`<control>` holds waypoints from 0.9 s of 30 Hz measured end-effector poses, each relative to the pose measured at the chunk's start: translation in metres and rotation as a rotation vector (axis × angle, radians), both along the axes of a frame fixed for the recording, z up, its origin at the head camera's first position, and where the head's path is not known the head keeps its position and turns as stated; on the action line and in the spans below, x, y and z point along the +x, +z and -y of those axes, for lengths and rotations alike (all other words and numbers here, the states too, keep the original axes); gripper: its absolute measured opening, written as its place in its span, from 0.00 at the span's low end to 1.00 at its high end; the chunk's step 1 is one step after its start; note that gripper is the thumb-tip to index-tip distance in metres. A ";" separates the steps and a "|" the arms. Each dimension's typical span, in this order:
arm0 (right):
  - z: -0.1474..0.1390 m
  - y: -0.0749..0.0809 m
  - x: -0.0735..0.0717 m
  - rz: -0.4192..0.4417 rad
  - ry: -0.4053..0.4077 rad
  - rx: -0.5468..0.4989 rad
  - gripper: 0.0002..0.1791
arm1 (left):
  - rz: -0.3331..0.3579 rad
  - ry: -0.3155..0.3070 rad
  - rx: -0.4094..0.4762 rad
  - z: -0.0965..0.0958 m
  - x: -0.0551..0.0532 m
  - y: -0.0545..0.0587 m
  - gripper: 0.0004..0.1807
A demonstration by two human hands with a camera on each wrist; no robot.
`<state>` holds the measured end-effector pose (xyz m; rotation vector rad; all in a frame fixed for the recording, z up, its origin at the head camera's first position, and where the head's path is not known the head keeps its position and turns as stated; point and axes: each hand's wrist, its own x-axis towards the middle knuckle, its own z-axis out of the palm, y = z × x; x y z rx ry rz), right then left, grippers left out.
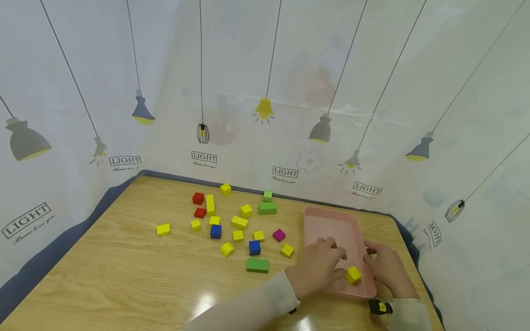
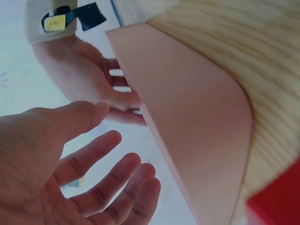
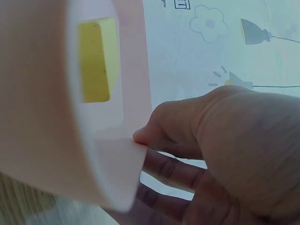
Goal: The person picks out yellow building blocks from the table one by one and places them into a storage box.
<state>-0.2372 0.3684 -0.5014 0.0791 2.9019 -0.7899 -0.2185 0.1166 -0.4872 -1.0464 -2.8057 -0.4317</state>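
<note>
A pink tray (image 1: 331,223) lies at the right of the table, with one yellow block (image 1: 353,275) inside near its right side. Over the tray hovers my left hand (image 1: 319,266); its fingers are loosely bent and apart. In the left wrist view this left hand (image 2: 35,154) holds nothing. My right hand (image 1: 389,269) pinches the tray's right rim, thumb on top and fingers beneath, as the right wrist view shows. There, the yellow block (image 3: 97,61) appears behind the near tray wall.
Left of the tray lie scattered blocks: several yellow ones (image 1: 239,222), a magenta one (image 1: 279,235), blue ones (image 1: 254,248), red ones (image 1: 198,198) and green ones (image 1: 257,265). A patterned curtain (image 1: 240,151) stands behind the wooden table (image 1: 136,276).
</note>
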 end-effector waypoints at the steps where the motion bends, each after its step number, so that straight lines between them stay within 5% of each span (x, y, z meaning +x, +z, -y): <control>1: 0.000 0.000 0.000 0.006 -0.005 0.002 0.33 | -0.010 0.003 0.001 0.003 -0.001 -0.001 0.15; 17: 0.004 -0.003 -0.002 0.031 -0.045 0.027 0.34 | 0.075 0.085 0.201 0.047 -0.006 -0.010 0.17; 27: 0.006 0.000 -0.001 0.034 -0.059 0.015 0.34 | 0.070 0.197 0.183 0.070 -0.015 -0.013 0.19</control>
